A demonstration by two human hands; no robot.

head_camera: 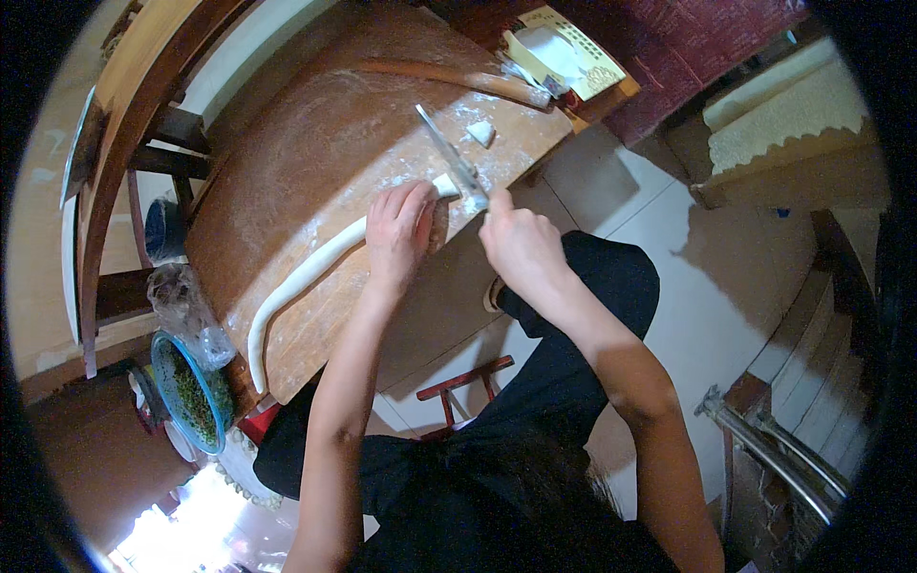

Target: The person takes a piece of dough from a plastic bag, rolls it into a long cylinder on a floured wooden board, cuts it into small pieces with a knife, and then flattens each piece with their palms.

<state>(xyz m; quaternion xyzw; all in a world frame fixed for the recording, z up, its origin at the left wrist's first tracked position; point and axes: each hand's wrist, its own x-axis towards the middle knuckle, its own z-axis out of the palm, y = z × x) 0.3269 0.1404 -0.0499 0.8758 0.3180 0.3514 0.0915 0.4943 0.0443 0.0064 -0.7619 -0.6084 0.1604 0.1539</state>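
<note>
A long rope of white dough (308,268) lies curved along the near side of a floured wooden board (286,165). My left hand (399,225) rests over the rope close to its right end, fingers curled on it, and a short cut end of dough shows past the fingertips. In my right hand (521,236) is the handle of a knife (448,150), its blade pointing up and away, just right of that end. Beyond the blade lies one separate piece of dough (481,133). The knife's handle is mostly hidden by my fingers.
A wooden rolling pin (466,80) lies at the board's far side, beside an open yellow box (566,57). At the left stand a blue-rimmed bowl of chopped greens (190,394) and a clear plastic bag (183,304). A red stool (466,379) is below, near my legs.
</note>
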